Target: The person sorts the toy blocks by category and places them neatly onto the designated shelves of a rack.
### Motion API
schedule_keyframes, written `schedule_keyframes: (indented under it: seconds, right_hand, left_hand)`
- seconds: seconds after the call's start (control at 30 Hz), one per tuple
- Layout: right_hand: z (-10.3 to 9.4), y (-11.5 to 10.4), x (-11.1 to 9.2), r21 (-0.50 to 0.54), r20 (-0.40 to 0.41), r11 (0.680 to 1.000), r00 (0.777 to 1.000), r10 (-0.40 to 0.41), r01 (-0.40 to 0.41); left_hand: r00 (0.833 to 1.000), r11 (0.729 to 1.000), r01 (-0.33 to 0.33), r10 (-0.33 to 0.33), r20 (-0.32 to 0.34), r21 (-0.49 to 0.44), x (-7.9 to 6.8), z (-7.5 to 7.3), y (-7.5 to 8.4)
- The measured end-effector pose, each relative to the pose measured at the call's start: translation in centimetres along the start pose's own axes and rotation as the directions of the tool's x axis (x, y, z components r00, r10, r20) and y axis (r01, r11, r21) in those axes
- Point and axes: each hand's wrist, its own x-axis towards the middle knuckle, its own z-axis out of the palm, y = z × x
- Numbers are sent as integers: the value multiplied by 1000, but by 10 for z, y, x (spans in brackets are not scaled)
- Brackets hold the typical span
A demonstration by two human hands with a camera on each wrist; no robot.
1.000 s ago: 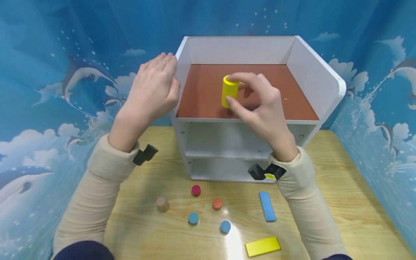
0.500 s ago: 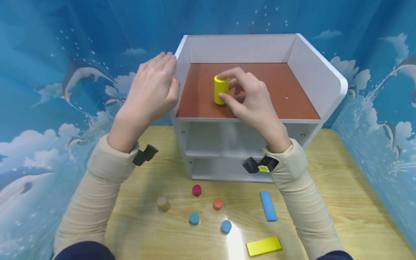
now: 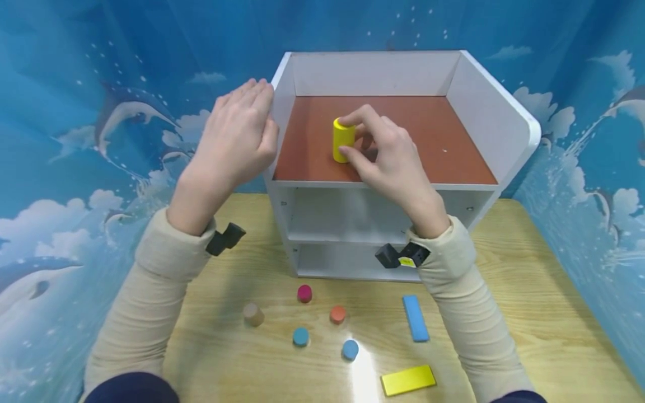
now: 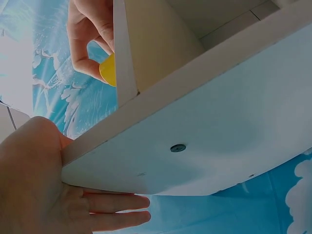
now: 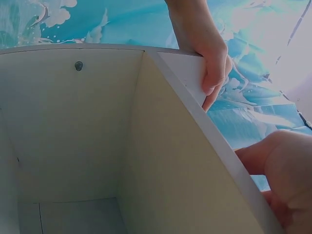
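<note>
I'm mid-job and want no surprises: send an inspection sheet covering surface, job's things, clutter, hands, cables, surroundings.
Surface: light wooden table, glare near the front.
Job's things: yellow cylinder, upright on the brown top of the white shelf unit.
Clutter: crimson round piece, orange round piece, two blue round pieces, beige cylinder, flat blue block, flat yellow block, on the table.
Hands: right hand pinches the yellow cylinder; left hand, fingers straight, rests against the unit's left panel.
Cables: nothing seen for certain.
Surroundings: blue ocean-print backdrop.
</note>
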Motion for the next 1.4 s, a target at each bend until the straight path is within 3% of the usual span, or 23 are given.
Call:
schedule_keyframes:
  seconds: [0.6, 0.7, 0.87, 0.93, 1.0, 1.1, 1.23, 1.33, 1.4]
  right_hand:
    - [-3, -2, 0, -68, 60, 997, 998, 35, -31]
    - [-5, -3, -2, -55, 30, 998, 999, 24, -22]
    - [-6, -9, -6, -26, -97, 999, 994, -44, 42]
    - [-6, -12, -8, -24, -165, 995, 981, -98, 95]
    - [-5, -16, -9, -26, -247, 986, 955, -167, 166]
    - [-3, -22, -12, -18, -381, 962, 888, -257, 271]
    - [4, -37, -19, 56, -518, 934, 810, -275, 353]
    - [9, -50, -27, 117, -554, 912, 788, -269, 394]
    - [13, -57, -32, 156, -560, 897, 785, -265, 414]
  left_hand:
    - [1000, 1000, 7, -7, 4, -3, 0, -1, 0]
    - [1000, 1000, 10, -10, 5, -6, 1, 0, -1]
    - [1000, 1000, 12, -12, 4, -4, 0, 1, -1]
    - [1000, 1000, 12, -12, 2, -3, 0, 0, -1]
    - [1000, 1000, 13, -13, 0, -3, 0, 0, 0]
    - [1000, 1000, 14, -14, 0, -5, 0, 0, 0]
    - [1000, 1000, 12, -12, 2, -7, 1, 0, -1]
    - [1000, 1000, 7, -7, 3, -4, 0, 0, 0]
    - [1000, 1000, 5, -5, 2, -2, 0, 0, 0]
